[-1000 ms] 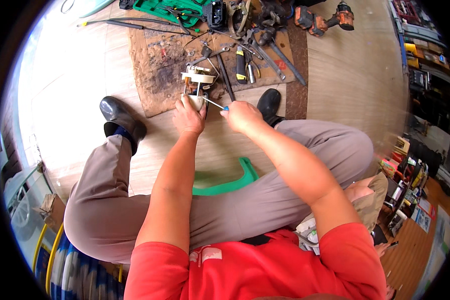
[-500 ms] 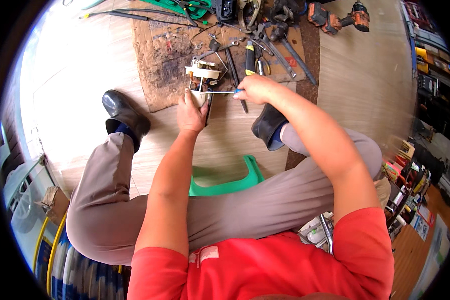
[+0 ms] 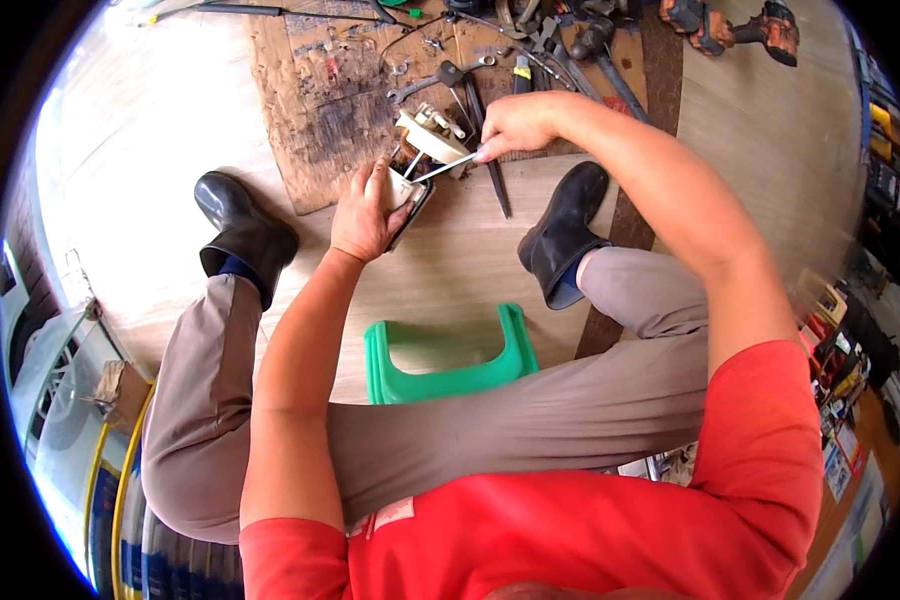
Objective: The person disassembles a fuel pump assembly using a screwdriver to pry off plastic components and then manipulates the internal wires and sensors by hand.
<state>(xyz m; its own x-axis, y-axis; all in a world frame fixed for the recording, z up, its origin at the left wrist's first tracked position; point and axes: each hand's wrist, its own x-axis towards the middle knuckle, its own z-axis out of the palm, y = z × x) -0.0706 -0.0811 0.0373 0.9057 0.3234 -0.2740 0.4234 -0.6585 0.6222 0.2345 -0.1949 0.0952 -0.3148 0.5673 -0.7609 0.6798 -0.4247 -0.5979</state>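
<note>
My left hand [image 3: 365,215] grips the lower white housing of a plastic assembly [image 3: 430,135], which has a round cream disc, rods and a dark side piece, and is tilted over the front edge of the cardboard mat [image 3: 310,150]. My right hand [image 3: 520,125] is closed on a screwdriver [image 3: 445,166], its handle mostly hidden in the fingers. The thin shaft runs down-left to the housing beside my left thumb; where the tip sits is too small to tell. A long dark bar [image 3: 495,185] lies just right of them.
Wrenches [image 3: 410,88], a yellow-black knife [image 3: 522,75], a hammer-like tool [image 3: 600,55] and other tools crowd the mat. A cordless power tool [image 3: 765,40] lies at top right. Black boots [image 3: 240,220] flank the work. A green plastic stool [image 3: 450,375] is below my hands; shelves line the right.
The assembly has tipped to the right. My right hand has risen up and rightward with the screwdriver, its shaft now slanting down to the housing. The right boot has shifted and shows more fully.
</note>
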